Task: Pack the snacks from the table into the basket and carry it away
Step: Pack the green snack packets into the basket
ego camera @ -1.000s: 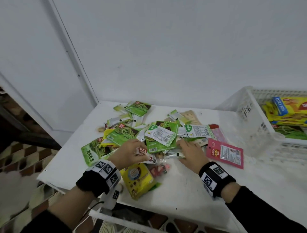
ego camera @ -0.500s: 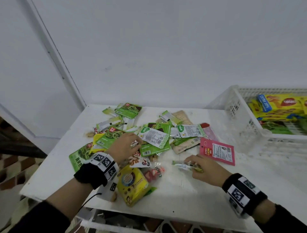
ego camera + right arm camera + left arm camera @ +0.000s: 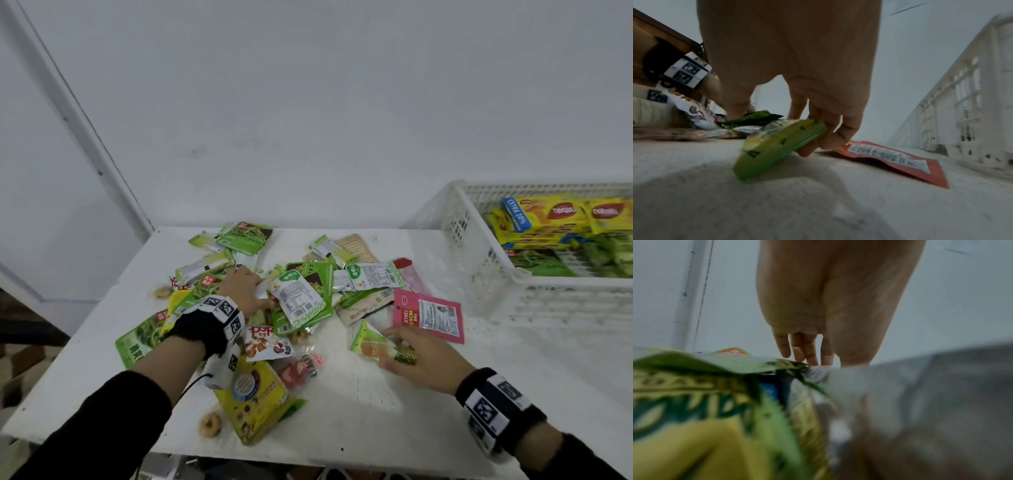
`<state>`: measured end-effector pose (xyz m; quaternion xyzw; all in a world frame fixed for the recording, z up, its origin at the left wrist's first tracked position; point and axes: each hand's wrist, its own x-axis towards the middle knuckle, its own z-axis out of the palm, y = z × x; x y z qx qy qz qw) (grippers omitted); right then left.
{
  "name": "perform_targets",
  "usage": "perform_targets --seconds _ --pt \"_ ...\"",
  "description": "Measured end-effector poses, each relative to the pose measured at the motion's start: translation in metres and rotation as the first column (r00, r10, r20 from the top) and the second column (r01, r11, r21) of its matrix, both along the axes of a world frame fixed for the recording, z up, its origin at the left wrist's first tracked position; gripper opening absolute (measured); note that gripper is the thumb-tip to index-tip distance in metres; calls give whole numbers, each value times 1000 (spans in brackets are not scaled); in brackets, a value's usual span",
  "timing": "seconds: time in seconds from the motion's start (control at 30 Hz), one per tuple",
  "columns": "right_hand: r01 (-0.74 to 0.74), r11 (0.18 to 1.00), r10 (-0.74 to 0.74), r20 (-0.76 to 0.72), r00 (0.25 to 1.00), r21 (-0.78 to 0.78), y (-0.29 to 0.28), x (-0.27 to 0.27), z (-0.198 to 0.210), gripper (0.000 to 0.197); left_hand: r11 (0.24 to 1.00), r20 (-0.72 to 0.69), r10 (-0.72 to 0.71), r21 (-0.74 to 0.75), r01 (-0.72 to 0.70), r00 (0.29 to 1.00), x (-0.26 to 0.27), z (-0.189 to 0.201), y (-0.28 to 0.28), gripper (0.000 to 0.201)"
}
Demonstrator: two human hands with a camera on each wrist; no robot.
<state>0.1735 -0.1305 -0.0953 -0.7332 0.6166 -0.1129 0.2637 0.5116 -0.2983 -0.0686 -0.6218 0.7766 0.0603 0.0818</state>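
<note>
Snack packets, mostly green ones (image 3: 301, 301), lie in a loose pile on the white table (image 3: 359, 411). My left hand (image 3: 255, 287) rests on the pile's left part, its fingers (image 3: 803, 352) stretched out and touching packets. My right hand (image 3: 387, 347) pinches a small green packet (image 3: 371, 342) (image 3: 781, 146) just above the table, in front of a pink packet (image 3: 428, 315). The white plastic basket (image 3: 479, 240) stands at the right and holds yellow boxes (image 3: 555, 219) and green packets.
A yellow packet (image 3: 253, 394), a white "POP" packet (image 3: 265, 344) and a ring-shaped biscuit (image 3: 209, 425) lie near the table's front edge. The wall runs close behind the table. Bare tabletop lies between my right hand and the basket.
My right hand has drawn back from the pile toward the front right with the small green packet. My left hand has slid farther into the pile.
</note>
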Motion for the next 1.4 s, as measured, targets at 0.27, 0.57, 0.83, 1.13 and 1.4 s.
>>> perform_targets --seconds 0.27,0.57,0.83,1.13,1.4 --pt "19 999 -16 -56 998 48 8 -17 9 61 991 -240 134 6 -137 961 -17 54 -14 36" --pt "146 983 -128 152 980 -112 30 -123 94 45 1000 -639 -3 -12 -5 770 -142 130 -11 52" --pt "271 943 -281 -24 959 -193 7 -312 176 45 961 -760 -159 27 274 630 -343 174 -7 63" --pt "331 942 -267 -482 834 52 -47 -453 166 30 897 -726 -242 86 434 644 -520 175 1 46" --pt "251 924 21 -695 719 288 -96 -476 125 23 887 -657 -254 133 442 710 -595 162 -13 40"
